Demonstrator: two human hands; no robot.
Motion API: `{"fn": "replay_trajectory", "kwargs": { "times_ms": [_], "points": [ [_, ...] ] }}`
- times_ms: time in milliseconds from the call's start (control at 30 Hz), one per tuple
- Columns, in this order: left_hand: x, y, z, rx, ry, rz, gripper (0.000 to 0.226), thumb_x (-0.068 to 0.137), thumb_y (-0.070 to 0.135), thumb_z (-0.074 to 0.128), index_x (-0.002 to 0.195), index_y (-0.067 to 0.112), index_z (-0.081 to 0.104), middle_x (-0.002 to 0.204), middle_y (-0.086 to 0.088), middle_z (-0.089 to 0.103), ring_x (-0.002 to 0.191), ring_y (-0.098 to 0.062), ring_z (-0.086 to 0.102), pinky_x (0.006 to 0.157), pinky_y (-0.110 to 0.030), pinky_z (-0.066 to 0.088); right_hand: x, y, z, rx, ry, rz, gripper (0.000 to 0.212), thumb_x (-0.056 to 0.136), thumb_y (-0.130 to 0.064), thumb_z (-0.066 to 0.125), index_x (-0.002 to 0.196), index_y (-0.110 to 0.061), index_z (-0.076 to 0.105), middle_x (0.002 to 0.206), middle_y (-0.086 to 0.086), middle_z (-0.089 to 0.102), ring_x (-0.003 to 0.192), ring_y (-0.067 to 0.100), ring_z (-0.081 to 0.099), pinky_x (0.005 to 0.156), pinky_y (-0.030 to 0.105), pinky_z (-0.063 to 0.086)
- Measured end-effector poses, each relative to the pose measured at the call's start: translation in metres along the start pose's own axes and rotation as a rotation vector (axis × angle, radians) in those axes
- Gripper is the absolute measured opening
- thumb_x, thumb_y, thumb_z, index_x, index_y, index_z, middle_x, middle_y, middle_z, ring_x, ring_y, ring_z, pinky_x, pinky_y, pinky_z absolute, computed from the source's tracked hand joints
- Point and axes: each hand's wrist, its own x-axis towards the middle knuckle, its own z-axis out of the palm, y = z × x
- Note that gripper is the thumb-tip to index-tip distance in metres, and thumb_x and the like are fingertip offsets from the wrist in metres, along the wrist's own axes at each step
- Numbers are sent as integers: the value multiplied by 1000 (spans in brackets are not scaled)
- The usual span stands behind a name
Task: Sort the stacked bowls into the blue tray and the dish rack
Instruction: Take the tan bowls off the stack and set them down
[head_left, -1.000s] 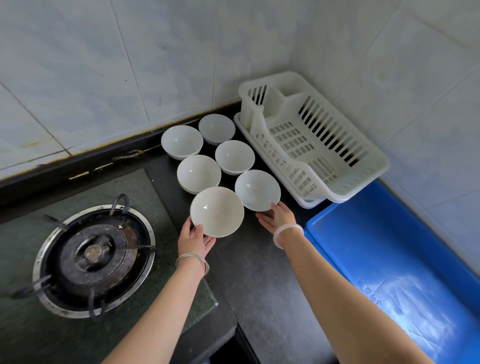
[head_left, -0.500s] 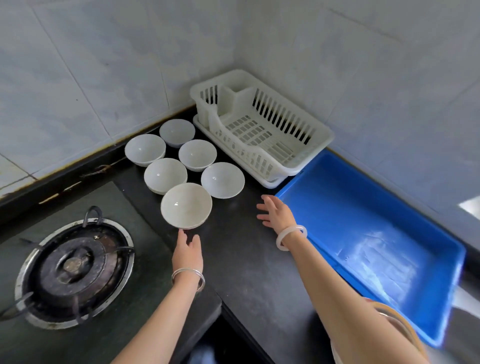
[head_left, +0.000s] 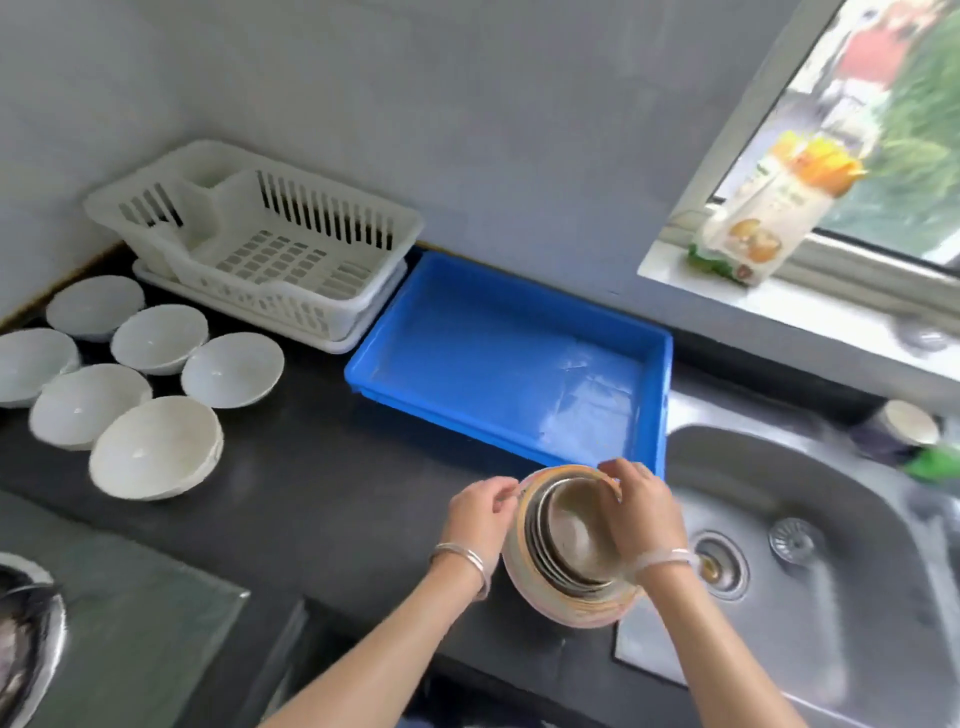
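Observation:
A stack of nested bowls (head_left: 569, 545), metal ones inside a larger pale striped bowl, stands on the dark counter just in front of the blue tray (head_left: 511, 358). My left hand (head_left: 480, 517) grips the stack's left rim. My right hand (head_left: 641, 512) reaches over the top and holds the rim of the inner metal bowls. The blue tray has nothing in it. The white dish rack (head_left: 270, 244), also with nothing in it, stands to the tray's left against the wall. Several white bowls (head_left: 156, 447) sit spread out on the counter at the left.
A steel sink (head_left: 810, 545) lies right of the stack, with a cup (head_left: 906, 423) and a green item on its far rim. A carton (head_left: 763, 208) stands on the window sill. A gas burner (head_left: 26, 639) shows at the bottom left.
The view has swung right from the white bowls to the sink side. Both hands left the white bowls and now hold the nested stack in front of the blue tray.

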Motion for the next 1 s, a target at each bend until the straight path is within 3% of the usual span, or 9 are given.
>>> {"fn": "replay_trajectory", "kwargs": {
  "times_ms": [200,400,567,733,867,1000],
  "points": [
    [-3,16,38,211,-75,104,35,89,17,54,124,21,57,127,1,59,114,-17,55,94,-21,39,-21,33,3,-53,-67,103,22,88,-27,58,107,-17,63,111,6,62,100,28,57,71,30,38],
    [-1,13,40,230,-37,62,39,88,12,55,124,25,57,121,1,62,109,-18,58,94,-28,47,-19,31,6,26,-14,97,15,83,-15,62,94,-8,56,102,10,62,88,31,57,69,32,39],
    [1,9,41,186,-17,48,36,89,12,54,123,23,59,111,1,64,90,-12,60,81,-21,47,-18,27,3,-46,14,92,8,86,-16,57,89,-11,51,100,10,61,86,30,57,67,32,36],
    [3,6,38,152,1,30,31,92,14,50,121,18,61,114,-2,65,92,-10,57,82,-17,41,-17,29,-6,-31,12,147,17,90,-21,54,82,-17,39,93,13,66,85,34,58,62,31,33],
    [6,7,39,174,-23,27,28,93,17,49,116,20,64,110,-2,66,91,-11,56,79,-19,42,-17,35,-16,116,-14,185,12,88,-20,56,87,-13,46,91,14,67,84,36,60,65,34,38],
    [11,12,40,207,-44,22,21,88,19,58,108,17,66,106,-2,66,93,-15,59,78,-21,43,-18,43,-25,318,-1,270,19,86,-18,60,77,-17,44,81,12,66,72,33,61,66,35,50]
  ]
}}
